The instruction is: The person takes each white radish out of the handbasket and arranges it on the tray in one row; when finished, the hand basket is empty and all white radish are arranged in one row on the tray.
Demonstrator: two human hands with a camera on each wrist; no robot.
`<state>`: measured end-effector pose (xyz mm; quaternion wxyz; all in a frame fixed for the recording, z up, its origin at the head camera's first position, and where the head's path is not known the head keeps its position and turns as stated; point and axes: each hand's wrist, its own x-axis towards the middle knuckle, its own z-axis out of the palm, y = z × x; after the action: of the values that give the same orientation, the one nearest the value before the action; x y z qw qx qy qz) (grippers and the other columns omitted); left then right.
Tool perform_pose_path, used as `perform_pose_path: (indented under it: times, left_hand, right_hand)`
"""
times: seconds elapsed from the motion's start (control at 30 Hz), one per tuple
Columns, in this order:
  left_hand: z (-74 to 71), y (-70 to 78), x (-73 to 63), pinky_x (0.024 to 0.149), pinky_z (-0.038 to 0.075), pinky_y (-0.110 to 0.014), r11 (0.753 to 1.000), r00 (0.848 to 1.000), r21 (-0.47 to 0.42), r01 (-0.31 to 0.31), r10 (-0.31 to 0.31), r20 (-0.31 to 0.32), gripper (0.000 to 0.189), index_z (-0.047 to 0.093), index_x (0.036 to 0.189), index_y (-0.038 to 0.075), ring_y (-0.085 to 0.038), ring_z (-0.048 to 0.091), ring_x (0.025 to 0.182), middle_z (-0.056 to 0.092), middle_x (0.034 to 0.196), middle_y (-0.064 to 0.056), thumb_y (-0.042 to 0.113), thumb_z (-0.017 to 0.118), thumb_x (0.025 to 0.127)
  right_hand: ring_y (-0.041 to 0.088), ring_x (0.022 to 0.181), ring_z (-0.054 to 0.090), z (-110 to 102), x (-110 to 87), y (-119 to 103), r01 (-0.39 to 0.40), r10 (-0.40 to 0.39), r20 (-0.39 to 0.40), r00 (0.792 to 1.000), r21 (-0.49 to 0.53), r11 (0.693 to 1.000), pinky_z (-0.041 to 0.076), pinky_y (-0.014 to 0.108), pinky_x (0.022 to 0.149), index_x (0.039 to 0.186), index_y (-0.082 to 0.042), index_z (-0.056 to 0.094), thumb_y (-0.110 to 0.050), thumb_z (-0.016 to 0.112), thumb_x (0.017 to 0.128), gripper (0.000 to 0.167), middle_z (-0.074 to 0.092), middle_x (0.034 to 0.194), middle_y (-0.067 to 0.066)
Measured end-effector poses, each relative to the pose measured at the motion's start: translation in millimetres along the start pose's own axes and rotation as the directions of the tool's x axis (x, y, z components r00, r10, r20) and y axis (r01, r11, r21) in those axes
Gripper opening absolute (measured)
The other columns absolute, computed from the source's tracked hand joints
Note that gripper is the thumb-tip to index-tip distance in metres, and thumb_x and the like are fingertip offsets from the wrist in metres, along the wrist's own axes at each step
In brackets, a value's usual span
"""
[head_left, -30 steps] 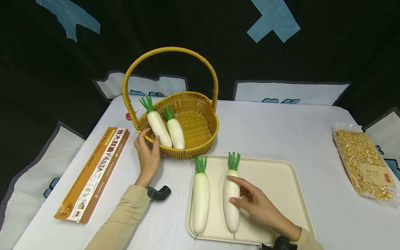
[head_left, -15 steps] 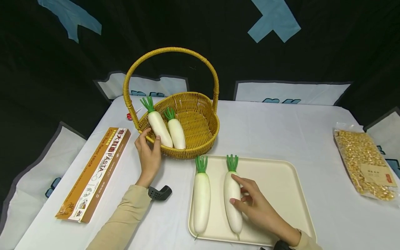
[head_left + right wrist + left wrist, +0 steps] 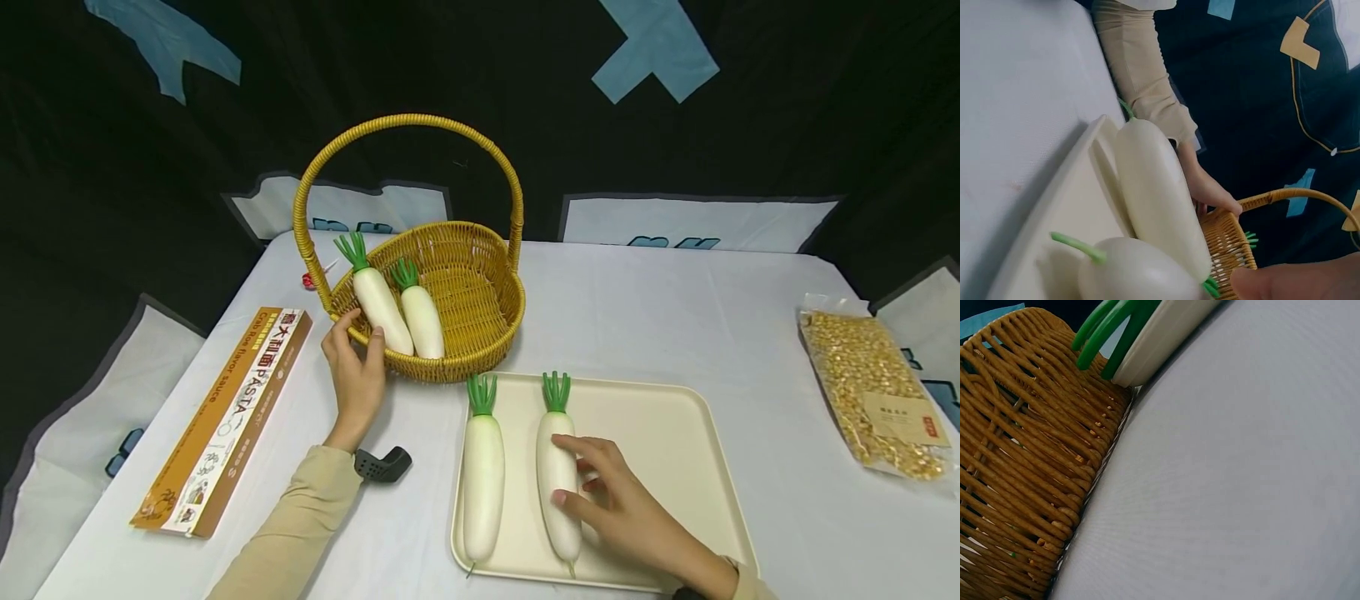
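My left hand point(image 3: 356, 379) grips the near left rim of a yellow wicker basket point(image 3: 480, 354) with a tall hoop handle. Two white radishes with green tops lean inside it, a longer radish point(image 3: 381, 308) and a shorter radish point(image 3: 423, 321). On a cream tray point(image 3: 660, 467) lie two more, a left radish point(image 3: 483, 487) and a right radish point(image 3: 557, 475). My right hand point(image 3: 626, 500) is over the right radish, thumb and fingers spread, fingertips at its upper side. In the right wrist view the thumb point(image 3: 1297, 281) stands apart from the radishes.
A long pasta box point(image 3: 225, 425) lies at the left of the white-covered table point(image 3: 660, 317). A small red-headed item point(image 3: 308, 281) is behind the basket's left side. At the right lies a clear bag of yellow kernels point(image 3: 870, 392). Black cloth hangs behind.
The right radish has turned slightly, its lower end shifting right. My right hand has slid a little down along it, loosening. My left hand stays on the basket rim.
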<state>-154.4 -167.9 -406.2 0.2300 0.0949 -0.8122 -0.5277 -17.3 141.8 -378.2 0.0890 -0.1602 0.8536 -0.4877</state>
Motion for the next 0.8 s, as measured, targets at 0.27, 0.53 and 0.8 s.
perform_pose_path:
  times: [0.27,0.53,0.8]
  left_hand:
    - [-0.6,0.1,-0.3,0.105,0.023,-0.048,1.0,1.0,0.003,0.007,-0.007,-0.001,0.045,0.037,0.13,0.017,-0.03,0.031,0.125,0.025,0.135,-0.019,0.029,0.05,0.089]
    - [-0.8,0.1,-0.2,0.104,0.023,-0.048,1.0,1.0,0.003,0.004,-0.004,0.005,0.045,0.037,0.131,0.017,-0.031,0.031,0.125,0.025,0.135,-0.019,0.029,0.05,0.089]
    - [-1.0,-0.4,-0.5,0.104,0.023,-0.049,1.0,1.0,0.002,0.0,0.0,0.007,0.045,0.036,0.131,0.017,-0.031,0.031,0.125,0.025,0.135,-0.019,0.029,0.049,0.089]
  right_hand:
    - [0.019,0.097,0.049,-12.3,17.2,-6.4,0.013,-0.017,-0.104,0.994,-0.038,0.999,0.044,0.029,0.082,0.123,-0.017,0.051,-0.022,0.061,0.086,0.039,0.052,0.113,0.005]
    - [0.023,0.118,0.049,-23.0,68.1,-28.9,-0.086,0.11,-0.032,0.993,0.427,0.9,0.044,0.019,0.09,0.129,-0.006,0.046,-0.019,0.053,0.091,0.042,0.05,0.131,0.011]
    - [0.024,0.13,0.038,-9.5,133.8,-58.7,0.031,-0.09,0.037,0.995,0.758,0.652,0.035,0.031,0.104,0.138,-0.002,0.031,-0.014,0.043,0.095,0.047,0.039,0.14,0.017]
